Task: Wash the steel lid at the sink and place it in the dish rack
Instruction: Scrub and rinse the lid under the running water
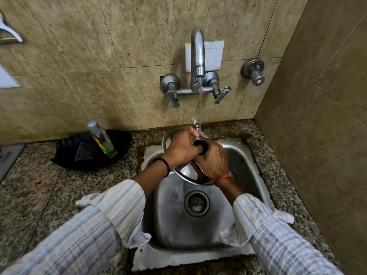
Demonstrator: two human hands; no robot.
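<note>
A round steel lid (188,173) with a black knob (201,146) is held tilted over the back of the steel sink (248,167). My left hand (181,149) grips its upper left rim. My right hand (211,162) lies across its face beside the knob, covering most of the lid. Water from the wall tap (198,56) runs in a thin stream onto the lid's top edge and my fingers. No dish rack shows in the view.
A black tray (65,155) on the granite counter left of the sink holds a clear bottle (102,137) and a dark scrub pad (85,151). The sink drain (196,203) lies below the lid. A tiled wall closes the right side. A separate valve (254,73) sticks out right of the tap.
</note>
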